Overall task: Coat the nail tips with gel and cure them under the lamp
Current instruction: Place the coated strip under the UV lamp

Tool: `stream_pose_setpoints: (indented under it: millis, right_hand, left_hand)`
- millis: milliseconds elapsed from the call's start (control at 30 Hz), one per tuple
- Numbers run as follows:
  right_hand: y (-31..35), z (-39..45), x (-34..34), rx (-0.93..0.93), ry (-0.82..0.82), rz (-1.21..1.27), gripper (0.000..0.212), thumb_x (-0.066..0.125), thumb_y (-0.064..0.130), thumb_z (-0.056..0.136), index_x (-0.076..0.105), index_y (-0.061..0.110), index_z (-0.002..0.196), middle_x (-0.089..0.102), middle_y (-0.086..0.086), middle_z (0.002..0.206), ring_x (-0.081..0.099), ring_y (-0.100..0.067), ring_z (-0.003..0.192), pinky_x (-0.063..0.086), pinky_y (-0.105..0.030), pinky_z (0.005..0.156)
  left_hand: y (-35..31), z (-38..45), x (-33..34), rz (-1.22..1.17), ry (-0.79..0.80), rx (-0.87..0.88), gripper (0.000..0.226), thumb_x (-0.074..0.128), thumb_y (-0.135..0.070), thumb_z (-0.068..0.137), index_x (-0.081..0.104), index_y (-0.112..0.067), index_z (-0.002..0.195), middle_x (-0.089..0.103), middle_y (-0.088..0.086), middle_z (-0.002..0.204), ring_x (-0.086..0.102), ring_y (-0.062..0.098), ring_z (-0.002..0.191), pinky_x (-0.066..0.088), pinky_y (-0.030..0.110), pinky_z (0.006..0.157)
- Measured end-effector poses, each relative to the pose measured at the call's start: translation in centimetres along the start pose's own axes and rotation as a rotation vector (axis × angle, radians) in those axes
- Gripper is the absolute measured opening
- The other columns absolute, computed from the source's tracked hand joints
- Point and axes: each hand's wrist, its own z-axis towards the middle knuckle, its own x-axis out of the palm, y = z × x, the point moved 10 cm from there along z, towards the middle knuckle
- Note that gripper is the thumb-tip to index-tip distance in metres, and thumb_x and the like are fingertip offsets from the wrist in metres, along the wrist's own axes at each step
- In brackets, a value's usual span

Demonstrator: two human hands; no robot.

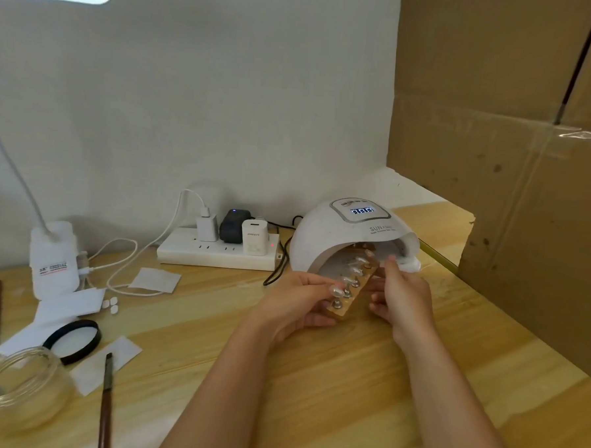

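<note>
Plainly the chief risk is a smeared coat or a toppled tip: if the wooden nail-tip holder tilts or clips the arch of the curing lamp, a nail tip could brush the rim while its gel is, I judge, still wet. The left hand grips the holder's near end from beneath and alongside, thumb lying over the nearest tip's stand, while the right hand curls its fingers against the opposite long edge. From that two-handed hold the holder runs away from the palms, its far end already inside the lamp's mouth, tips standing upright between the hands.
</note>
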Motion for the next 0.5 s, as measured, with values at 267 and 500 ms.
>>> stream_pose_setpoints:
  millis: [267, 500]
  right_hand:
    - [4.3, 4.8, 2.4, -0.346, 0.181, -0.834, 0.031, 0.046, 0.019, 0.095, 0.052, 0.015, 0.125, 0.058, -0.013, 0.119, 0.054, -0.033, 0.104, 0.043, -0.033, 0.076]
    - [4.1, 6.6, 3.3, -0.334, 0.127, -1.311, 0.032, 0.041, 0.024, 0.097, 0.05, 0.007, 0.122, 0.056, -0.011, 0.118, 0.053, -0.029, 0.108, 0.037, -0.028, 0.076]
  left_hand:
    - [0.3, 0.8, -0.7, -0.015, -0.061, 0.003, 0.013, 0.064, -0.01, 0.082, 0.071, -0.014, 0.072, 0.068, 0.001, 0.062, 0.062, 0.01, 0.057, 0.051, 0.019, 0.047]
    - [0.1, 0.9, -0.7, 0.003, -0.074, 0.052, 0.02, 0.055, -0.001, 0.086, 0.067, -0.01, 0.073, 0.062, -0.001, 0.053, 0.059, 0.007, 0.047, 0.049, 0.019, 0.046]
